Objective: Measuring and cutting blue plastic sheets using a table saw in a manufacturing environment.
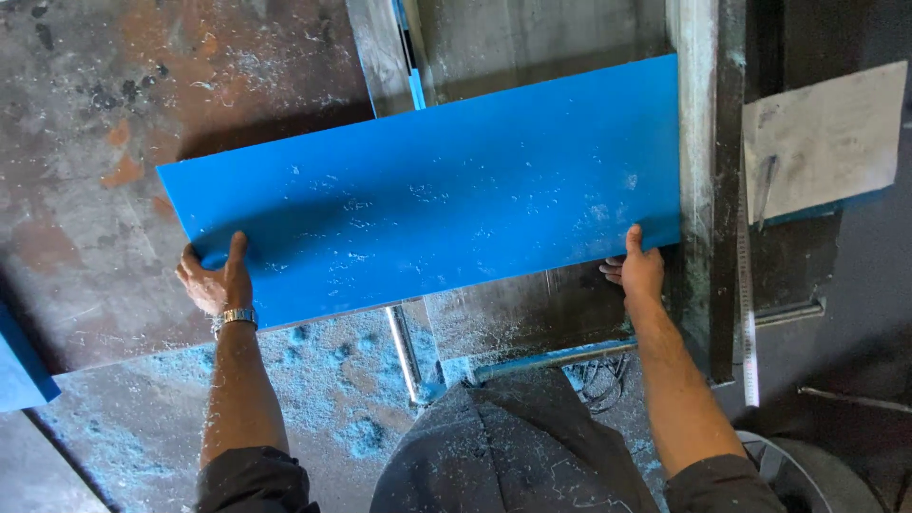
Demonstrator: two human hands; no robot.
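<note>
Rusty, stained metal saw table (85, 142) dusted with blue shavings (332, 380), head view: long blue plastic panel (427, 190) lies flat across it, its far end against the vertical fence (698, 142). Left hand (217, 283) grips the panel's near-left corner, thumb on top; right hand (641, 271) clamps its near-right edge. Panel looks whole, no cut showing yet.
</note>
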